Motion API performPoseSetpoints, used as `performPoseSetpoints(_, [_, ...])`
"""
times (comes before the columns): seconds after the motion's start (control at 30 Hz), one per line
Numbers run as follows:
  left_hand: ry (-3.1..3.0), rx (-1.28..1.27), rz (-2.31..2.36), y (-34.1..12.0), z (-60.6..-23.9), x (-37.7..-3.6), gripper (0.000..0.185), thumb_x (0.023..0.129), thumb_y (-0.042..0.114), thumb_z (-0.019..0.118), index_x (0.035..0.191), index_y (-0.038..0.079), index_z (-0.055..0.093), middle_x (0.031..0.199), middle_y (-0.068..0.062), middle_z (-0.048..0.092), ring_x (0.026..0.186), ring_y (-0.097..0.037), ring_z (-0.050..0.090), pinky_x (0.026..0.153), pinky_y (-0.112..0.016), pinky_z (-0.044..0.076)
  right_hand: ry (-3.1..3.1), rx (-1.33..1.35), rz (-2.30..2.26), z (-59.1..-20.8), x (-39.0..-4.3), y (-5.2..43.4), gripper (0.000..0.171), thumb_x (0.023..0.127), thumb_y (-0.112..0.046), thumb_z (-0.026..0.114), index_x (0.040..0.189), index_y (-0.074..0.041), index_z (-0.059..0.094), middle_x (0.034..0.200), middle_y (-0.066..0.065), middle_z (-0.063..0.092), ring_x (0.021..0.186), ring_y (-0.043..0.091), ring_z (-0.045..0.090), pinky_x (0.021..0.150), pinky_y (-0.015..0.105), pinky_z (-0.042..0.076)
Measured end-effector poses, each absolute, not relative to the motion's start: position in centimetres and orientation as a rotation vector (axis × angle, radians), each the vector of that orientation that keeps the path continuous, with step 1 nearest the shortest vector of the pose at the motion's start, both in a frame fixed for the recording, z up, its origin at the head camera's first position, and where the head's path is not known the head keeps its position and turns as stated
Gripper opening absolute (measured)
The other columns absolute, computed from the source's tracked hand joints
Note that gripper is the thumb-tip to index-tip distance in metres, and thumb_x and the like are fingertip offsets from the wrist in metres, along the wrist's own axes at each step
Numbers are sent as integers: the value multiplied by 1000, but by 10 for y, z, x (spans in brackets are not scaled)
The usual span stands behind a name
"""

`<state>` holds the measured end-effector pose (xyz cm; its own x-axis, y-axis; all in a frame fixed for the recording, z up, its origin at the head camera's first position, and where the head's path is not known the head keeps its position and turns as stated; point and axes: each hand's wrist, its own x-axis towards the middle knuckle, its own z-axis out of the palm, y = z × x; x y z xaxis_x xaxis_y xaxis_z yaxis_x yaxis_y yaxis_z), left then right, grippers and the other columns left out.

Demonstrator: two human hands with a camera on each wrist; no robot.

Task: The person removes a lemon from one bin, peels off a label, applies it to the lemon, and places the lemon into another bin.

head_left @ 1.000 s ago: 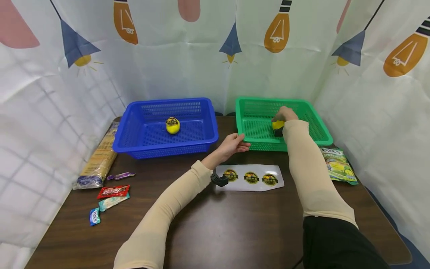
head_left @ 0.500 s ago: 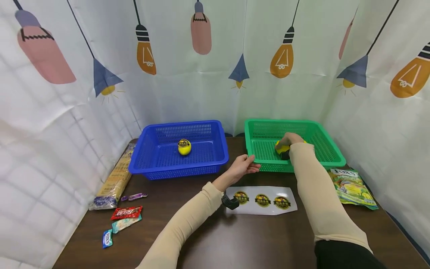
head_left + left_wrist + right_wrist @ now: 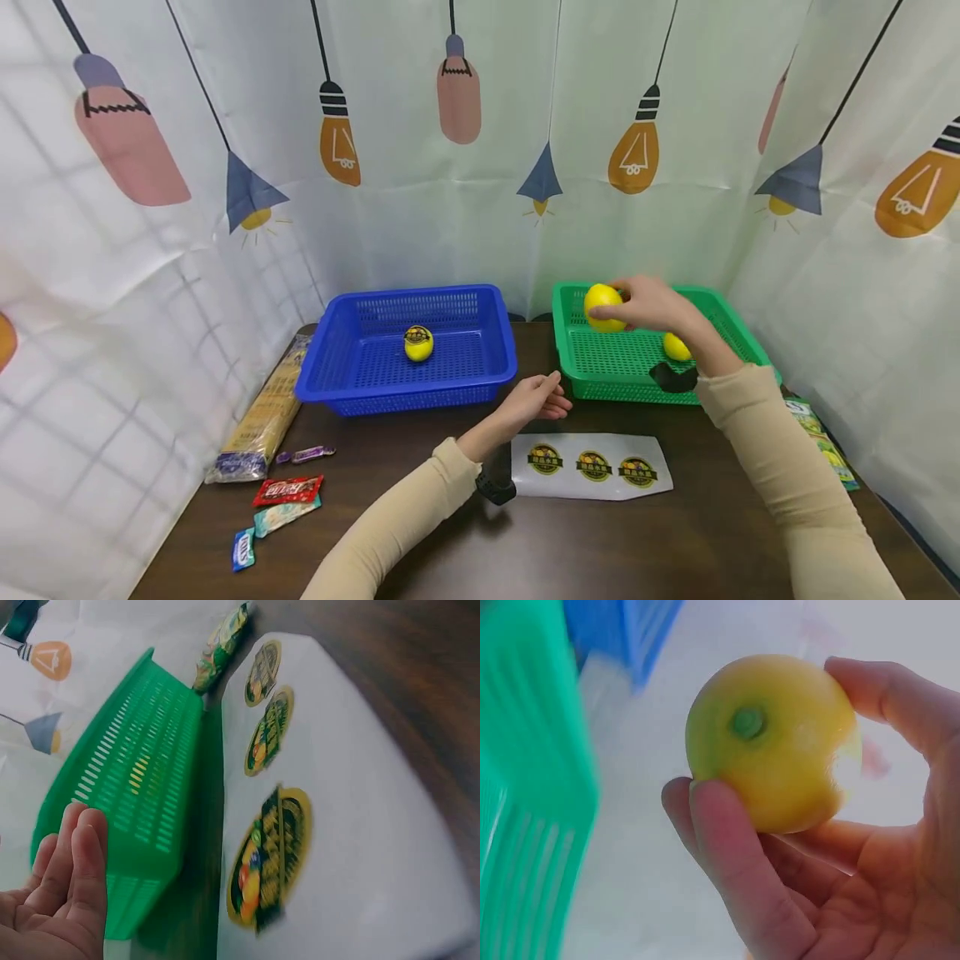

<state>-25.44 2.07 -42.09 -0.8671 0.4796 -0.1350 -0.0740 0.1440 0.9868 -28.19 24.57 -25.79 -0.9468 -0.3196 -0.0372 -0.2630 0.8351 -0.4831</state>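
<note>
Above the green basket (image 3: 600, 390), my right hand (image 3: 654, 304) grips a yellow lemon (image 3: 602, 307) between thumb and fingers. In the right wrist view the lemon (image 3: 776, 742) shows its green stem end. A second lemon (image 3: 677, 347) lies in that basket, partly behind my right wrist. Close to the basket's near left corner, my left hand (image 3: 531, 400) is held with fingers relaxed and nothing in them. In the blue basket (image 3: 408, 406) sits a lemon (image 3: 418, 343) bearing a black-and-gold round sticker. A white sheet with three such stickers (image 3: 593, 466) lies on the table before the green basket.
Several small wrapped snacks, among them a red packet (image 3: 288, 491), lie at the table's left. A long yellowish package (image 3: 258, 417) lies beside the blue basket. On the right is a green candy bag (image 3: 821, 437), partly behind my right arm. A printed curtain (image 3: 420, 217) stands behind.
My right hand has lifted a lemon from the green basket and moved up and left with it. My left hand has come slightly off that basket's rim. The head view has tilted up.
</note>
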Motion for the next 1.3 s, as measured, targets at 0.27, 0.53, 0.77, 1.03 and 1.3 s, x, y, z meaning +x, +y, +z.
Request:
performPoseSetpoints(0.27, [2173, 520, 1662, -20, -427, -234, 53, 105, 42, 45, 114, -6, 64, 107, -24, 72, 83, -17, 71, 87, -41, 61, 2816, -743, -726, -321, -192, 206, 49, 83, -49, 73, 114, -11, 67, 84, -5, 66, 69, 9, 56, 61, 23, 48])
performPoseSetpoints(0.53, [2374, 656, 1409, -46, -441, -233, 36, 101, 33, 57, 114, 3, 70, 107, -15, 75, 90, -16, 69, 82, -29, 59, 2673, -862, -760, -383, -145, 183, 58, 80, -51, 74, 117, -7, 68, 90, -6, 71, 72, -1, 54, 60, 17, 46])
performPoseSetpoints(0.77, [2544, 775, 1153, -50, -449, -234, 40, 84, 34, 78, 113, 7, 71, 106, -7, 75, 91, -10, 67, 82, -21, 55, 2682, -801, -661, -412, -126, 175, 60, 77, -56, 76, 115, -11, 69, 87, -8, 69, 69, 0, 49, 57, 18, 42])
performPoseSetpoints(1.03, [2615, 904, 954, -49, -456, -238, 51, 71, 29, 90, 113, 9, 71, 104, -6, 73, 87, -9, 63, 77, -18, 52, 2701, -780, -568, -420, -120, 167, 63, 75, -64, 74, 111, -13, 69, 83, -10, 66, 66, 1, 47, 56, 19, 40])
performPoseSetpoints(1.3, [2613, 944, 949, -43, -462, -240, 32, 74, 19, 88, 101, 9, 75, 90, -4, 73, 75, 0, 55, 70, -13, 49, 2747, -783, -459, -407, -130, 172, 69, 80, -72, 64, 120, -15, 68, 83, -11, 70, 69, 0, 55, 57, 22, 43])
